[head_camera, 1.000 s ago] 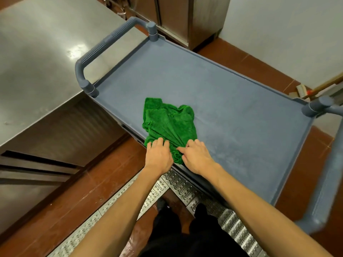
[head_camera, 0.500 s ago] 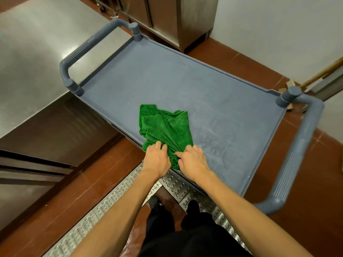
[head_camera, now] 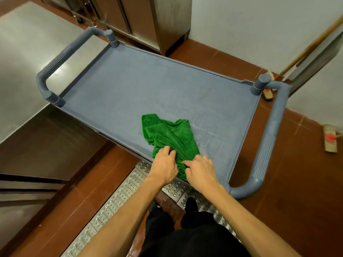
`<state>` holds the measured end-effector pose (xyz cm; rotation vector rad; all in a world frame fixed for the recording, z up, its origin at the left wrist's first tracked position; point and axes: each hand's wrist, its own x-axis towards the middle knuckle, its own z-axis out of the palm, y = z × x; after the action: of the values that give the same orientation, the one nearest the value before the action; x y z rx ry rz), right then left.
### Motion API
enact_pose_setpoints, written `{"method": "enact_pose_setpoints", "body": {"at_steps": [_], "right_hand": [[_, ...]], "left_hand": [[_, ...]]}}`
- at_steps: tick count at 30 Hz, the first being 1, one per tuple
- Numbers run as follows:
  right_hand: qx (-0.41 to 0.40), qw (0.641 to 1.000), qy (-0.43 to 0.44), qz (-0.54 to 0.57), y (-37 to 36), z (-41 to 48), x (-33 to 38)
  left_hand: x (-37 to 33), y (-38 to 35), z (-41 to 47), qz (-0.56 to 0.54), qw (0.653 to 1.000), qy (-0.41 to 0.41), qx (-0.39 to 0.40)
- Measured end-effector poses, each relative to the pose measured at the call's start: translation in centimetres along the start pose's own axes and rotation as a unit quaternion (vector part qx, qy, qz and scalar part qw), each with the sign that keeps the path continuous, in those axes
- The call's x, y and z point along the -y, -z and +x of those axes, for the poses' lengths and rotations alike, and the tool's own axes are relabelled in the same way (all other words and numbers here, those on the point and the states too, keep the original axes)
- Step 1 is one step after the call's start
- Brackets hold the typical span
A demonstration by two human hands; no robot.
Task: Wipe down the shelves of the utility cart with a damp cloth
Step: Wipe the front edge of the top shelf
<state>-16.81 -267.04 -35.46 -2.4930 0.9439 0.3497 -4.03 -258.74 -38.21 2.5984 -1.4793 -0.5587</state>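
On the near edge of the grey top shelf (head_camera: 148, 86) of the utility cart lies the green cloth (head_camera: 167, 132), crumpled into folds and fanning out away from the person toward the shelf's middle, with its nearest corner bunched right at the shelf's front lip. The left hand (head_camera: 163, 166) rests on the cloth's near left part, its fingers (head_camera: 167, 150) curled down into the fabric and gathering a fold of it. The right hand (head_camera: 201, 171) sits just beside it on the cloth's near right part, its fingers (head_camera: 196, 158) bent and pressed together over the fabric, the forefinger stretched leftward along a fold toward the left hand; the two hands are close but apart, with a strip of green showing between them. Faint pale streaks mark the shelf surface just right of the cloth. A ribbed grey handle (head_camera: 61, 58) loops up at the cart's left end and another handle (head_camera: 269, 145) at its right end. A steel tabletop (head_camera: 22, 52) stands beside the left end, and a metal cabinet (head_camera: 148, 19) stands behind the cart. Under the person's arms a perforated metal grate (head_camera: 118, 199) runs across the red-brown tiled floor (head_camera: 297, 182), and a long wooden broom handle (head_camera: 311, 43) leans against the white wall at the right.
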Motion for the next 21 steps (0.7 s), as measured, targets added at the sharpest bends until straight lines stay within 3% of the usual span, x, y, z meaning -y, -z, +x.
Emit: {"method": "enact_pose_setpoints", "body": {"at_steps": [21], "right_hand": [[0.042,0.991,-0.117,0.043,2.9,-2.4,-3.7]], "left_hand": [[-5.0,-1.6,2.3,-0.012,0.993,-0.116,0.018]]}}
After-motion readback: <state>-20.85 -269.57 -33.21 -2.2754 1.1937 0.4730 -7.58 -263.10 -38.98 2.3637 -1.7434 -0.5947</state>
